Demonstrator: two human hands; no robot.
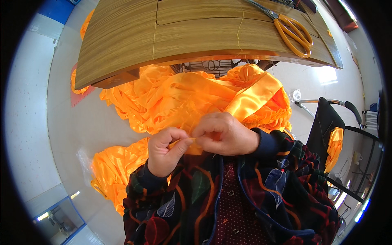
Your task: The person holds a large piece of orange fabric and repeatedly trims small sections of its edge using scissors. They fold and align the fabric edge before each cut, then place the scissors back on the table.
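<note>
My left hand (165,153) and my right hand (222,134) are close together in front of my body. Both have their fingertips pinched on a narrow piece of thin orange fabric (193,149). A large bunched heap of shiny orange fabric (171,94) lies beyond them, under the front edge of the wooden table (118,36), with a broad smooth band of it to the upper right of my hands. A second orange pile (112,167) lies at the lower left.
Orange-handled scissors (294,34) and loose threads lie on the tabletop. A dark metal-framed chair (320,118) with orange cloth (335,147) stands at right. Crumpled clear plastic (85,163) is on the tiled floor (69,134) at left, beside a white wall (28,102).
</note>
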